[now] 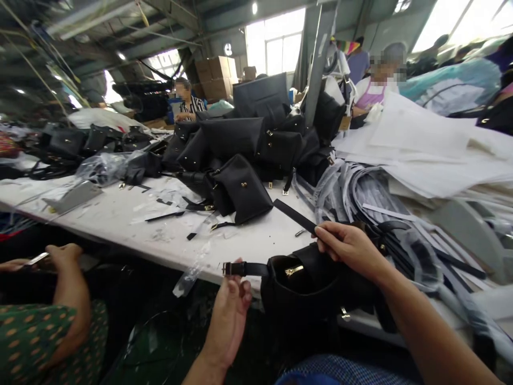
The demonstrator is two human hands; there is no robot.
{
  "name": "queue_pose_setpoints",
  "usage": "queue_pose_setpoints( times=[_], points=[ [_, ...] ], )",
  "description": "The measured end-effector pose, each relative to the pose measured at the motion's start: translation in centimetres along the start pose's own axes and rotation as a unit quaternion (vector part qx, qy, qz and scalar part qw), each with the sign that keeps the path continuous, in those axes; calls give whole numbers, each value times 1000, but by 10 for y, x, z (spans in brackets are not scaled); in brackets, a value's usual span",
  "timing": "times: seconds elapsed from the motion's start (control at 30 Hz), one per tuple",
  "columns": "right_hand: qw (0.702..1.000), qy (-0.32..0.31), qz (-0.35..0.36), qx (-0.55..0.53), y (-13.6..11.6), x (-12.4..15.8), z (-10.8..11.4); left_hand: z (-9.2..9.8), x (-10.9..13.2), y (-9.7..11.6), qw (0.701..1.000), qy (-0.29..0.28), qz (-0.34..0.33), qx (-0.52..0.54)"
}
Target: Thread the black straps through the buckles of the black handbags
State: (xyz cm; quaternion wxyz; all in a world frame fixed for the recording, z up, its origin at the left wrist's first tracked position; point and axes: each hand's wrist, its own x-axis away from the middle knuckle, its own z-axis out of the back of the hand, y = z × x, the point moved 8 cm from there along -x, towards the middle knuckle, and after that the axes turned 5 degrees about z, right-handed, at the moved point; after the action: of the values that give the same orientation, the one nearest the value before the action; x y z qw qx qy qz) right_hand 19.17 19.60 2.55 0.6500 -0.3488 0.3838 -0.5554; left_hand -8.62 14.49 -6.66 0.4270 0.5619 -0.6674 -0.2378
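A black handbag (308, 289) with a gold zipper pull sits at the near edge of the white table (132, 224), in front of me. My left hand (230, 307) pinches the buckle end of a black strap (244, 269) joined to the bag's left side. My right hand (348, 247) is closed on another black strap (294, 215) that points up and left over the bag.
A heap of black handbags (240, 155) fills the table's middle. Wrapped straps (360, 192) and white paper sheets (433, 149) lie right. A co-worker's hands (60, 256) at lower left hold a phone. Other people sit at the far side.
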Motion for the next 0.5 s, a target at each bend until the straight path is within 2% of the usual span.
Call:
queue_pose_setpoints(
  times=[0.07,0.17,0.33,0.43,0.5],
  points=[
    [1000,1,-3,-9,0,0,-1,-7,-3,20,998,-10,-45,31],
    [1000,6,3,-26,-3,1,-1,-12,-5,47,991,4,-130,44],
    [997,23,18,-78,-20,11,3,-36,-8,73,976,-16,-214,-42],
    [992,32,22,-122,-29,27,8,-64,-10,81,968,-59,-231,-79],
    [987,33,20,-156,-33,38,9,-85,-12,77,974,-97,-195,-68]
  ],
)
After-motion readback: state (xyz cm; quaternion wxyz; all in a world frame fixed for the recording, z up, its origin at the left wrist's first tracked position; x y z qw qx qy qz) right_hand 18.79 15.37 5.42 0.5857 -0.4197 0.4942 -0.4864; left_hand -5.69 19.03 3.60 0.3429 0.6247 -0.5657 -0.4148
